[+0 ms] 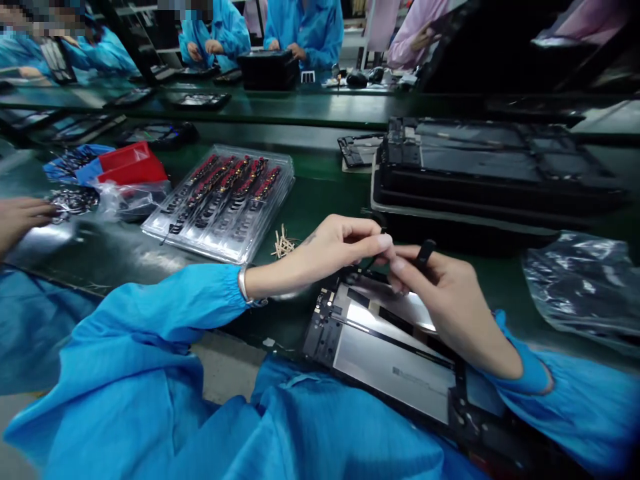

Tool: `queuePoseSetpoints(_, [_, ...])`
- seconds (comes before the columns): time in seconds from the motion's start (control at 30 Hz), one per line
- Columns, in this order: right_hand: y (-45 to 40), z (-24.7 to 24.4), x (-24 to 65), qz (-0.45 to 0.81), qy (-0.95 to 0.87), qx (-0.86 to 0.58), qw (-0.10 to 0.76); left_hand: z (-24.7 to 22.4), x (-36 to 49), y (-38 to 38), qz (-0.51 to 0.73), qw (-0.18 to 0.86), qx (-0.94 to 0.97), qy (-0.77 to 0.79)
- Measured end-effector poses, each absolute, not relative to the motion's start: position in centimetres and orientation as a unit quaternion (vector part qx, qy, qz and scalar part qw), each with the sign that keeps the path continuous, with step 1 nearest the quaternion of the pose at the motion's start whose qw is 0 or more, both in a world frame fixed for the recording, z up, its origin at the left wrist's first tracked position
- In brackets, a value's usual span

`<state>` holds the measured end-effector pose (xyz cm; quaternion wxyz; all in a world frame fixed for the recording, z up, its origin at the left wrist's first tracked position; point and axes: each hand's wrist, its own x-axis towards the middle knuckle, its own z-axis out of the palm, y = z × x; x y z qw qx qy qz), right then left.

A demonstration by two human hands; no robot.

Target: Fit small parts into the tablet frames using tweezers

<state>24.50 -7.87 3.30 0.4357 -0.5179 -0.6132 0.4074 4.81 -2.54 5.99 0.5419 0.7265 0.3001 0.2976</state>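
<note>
My left hand [340, 248] and my right hand [450, 300] meet fingertip to fingertip above an opened tablet-like device [395, 373]. Both are closed in a pinch. A thin dark piece shows under the left fingers, but the fingers hide most of what they hold. One finger of the right hand wears a black cover [427, 252]. Below my hands, the device lies tilted near the bench edge, its silvery inner panels and a small circuit board at its left end exposed. Small pale strips [284, 244] lie in a pile beside my left wrist.
A clear tray [220, 248] holds rows of small red-and-black parts. Behind it sit a red bin [133, 165] and a blue bin [65, 167]. Stacked black trays [480, 193] carry more devices; a plastic bag [580, 287] lies right. Another person's hand [23, 217] is at far left.
</note>
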Motion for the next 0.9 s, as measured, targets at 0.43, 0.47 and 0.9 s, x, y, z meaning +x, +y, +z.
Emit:
queuePoseSetpoints(0.43, [-7.9,5.7,25.3,0.359,-0.618,-0.481,0.508,8.1,4.9,-2.3,0.252,0.123,0.937,0.206])
queuePoseSetpoints(0.47, [-7.8,5.7,25.3,0.372,-0.61,-0.474,0.514,7.9,4.9,-2.5,0.284,0.061,0.936,0.201])
queuePoseSetpoints(0.9, [-8.8,6.6,24.8,0.3,-0.65,-0.476,0.51,8.1,5.8,-4.0,0.285,-0.274,0.902,0.175])
